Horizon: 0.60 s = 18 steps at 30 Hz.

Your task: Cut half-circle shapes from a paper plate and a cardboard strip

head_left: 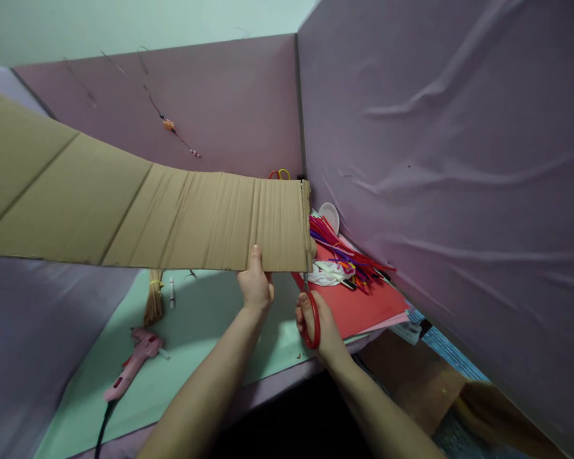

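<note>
A long, creased strip of brown cardboard (210,220) stretches from the left edge of the view to just right of centre, held up above the table. My left hand (257,287) grips its lower edge near the right end, thumb in front and fingers mostly hidden behind. Red-handled scissors (312,322) are in my right hand (323,325), whose fingers are wrapped round the handles. Their blades point up at the cardboard's right end, where a narrow strip runs along a cut line; part of the blades is hidden.
On the pale green table (205,331) lie a pink glue gun (132,363) with a black cord, a bundle of brown sticks (154,299) and a white marker (171,293). Coloured pipe cleaners (344,252) rest on red paper (363,306) at the right. Purple cloth walls (449,191) enclose the table.
</note>
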{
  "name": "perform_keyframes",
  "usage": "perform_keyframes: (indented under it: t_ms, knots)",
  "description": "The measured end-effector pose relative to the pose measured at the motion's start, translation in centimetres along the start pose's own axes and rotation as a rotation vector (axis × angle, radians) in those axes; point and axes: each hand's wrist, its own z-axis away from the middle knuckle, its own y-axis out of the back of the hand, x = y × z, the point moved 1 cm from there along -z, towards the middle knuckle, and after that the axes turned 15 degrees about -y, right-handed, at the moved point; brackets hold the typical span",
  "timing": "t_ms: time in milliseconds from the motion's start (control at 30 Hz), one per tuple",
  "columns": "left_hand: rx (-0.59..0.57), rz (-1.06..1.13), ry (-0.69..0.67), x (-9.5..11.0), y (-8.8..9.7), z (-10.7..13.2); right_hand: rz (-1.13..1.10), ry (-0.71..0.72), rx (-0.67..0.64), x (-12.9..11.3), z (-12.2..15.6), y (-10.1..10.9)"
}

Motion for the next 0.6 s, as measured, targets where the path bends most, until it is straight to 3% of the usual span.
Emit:
perform_keyframes:
  t_ms: [300, 600]
  knots:
    - [0.028, -0.019, 0.037, 0.1, -0.1, 0.2, 0.059, 0.024, 0.036, -0.7, 0.7, -0.2]
    - [0.028, -0.035, 0.071, 0.0, 0.5, 1.0, -0.014, 0.009, 0.05, -0.7, -0.8, 0.2]
